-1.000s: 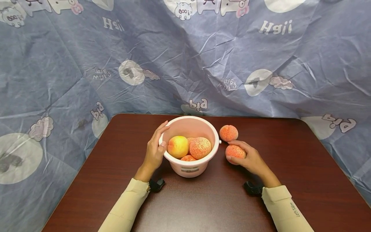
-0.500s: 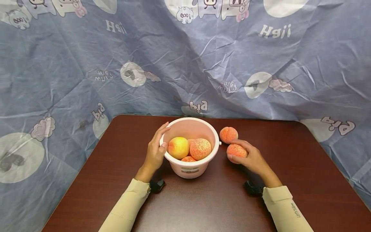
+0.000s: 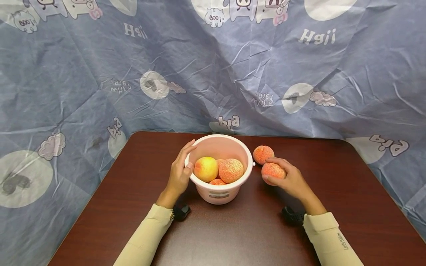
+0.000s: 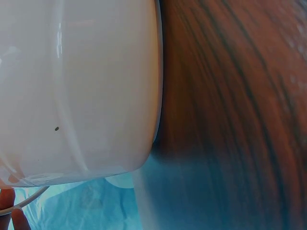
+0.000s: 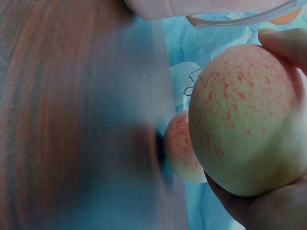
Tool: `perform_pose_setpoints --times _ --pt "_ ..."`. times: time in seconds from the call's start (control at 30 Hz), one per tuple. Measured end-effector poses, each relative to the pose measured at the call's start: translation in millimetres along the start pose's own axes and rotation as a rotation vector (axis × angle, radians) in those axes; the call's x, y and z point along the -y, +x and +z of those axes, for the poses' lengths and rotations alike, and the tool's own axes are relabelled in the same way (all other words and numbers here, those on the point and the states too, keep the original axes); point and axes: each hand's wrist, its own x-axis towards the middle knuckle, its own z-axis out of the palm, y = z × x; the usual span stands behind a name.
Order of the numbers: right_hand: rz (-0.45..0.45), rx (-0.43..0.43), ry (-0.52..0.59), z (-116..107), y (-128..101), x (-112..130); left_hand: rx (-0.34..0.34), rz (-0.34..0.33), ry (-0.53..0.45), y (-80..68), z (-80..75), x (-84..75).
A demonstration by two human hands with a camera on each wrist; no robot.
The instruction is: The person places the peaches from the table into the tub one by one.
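Note:
A pale pink bucket [image 3: 217,194] stands on the table with several peaches inside. Among them are a yellow peach [image 3: 206,169] and a speckled peach [image 3: 231,170]. My left hand [image 3: 178,175] holds the bucket's left rim, thumb at the near side and fingertips farther back. To the right of the bucket, my right hand [image 3: 293,181] grips a red-speckled peach [image 3: 273,173] between thumb and fingers. The right wrist view shows this peach [image 5: 244,120] held up off the tabletop. Another peach [image 3: 263,154] rests on the table just behind it.
The dark brown wooden table [image 3: 239,236] ends at a blue patterned cloth [image 3: 199,74] hanging behind it. A small white knob [image 3: 254,163] sticks out at the bucket's right rim. Black bands circle both wrists.
My right hand has raised its peach slightly from the table. The left hand keeps its place on the bucket, and the view has shifted a little.

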Motion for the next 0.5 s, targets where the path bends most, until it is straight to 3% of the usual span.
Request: perform_pose_setpoints --times 0.5 --pt "-0.039 -0.043 -0.014 -3.2 4.4 15.5 -0.001 0.002 0.000 -0.3 -0.1 -1.0"
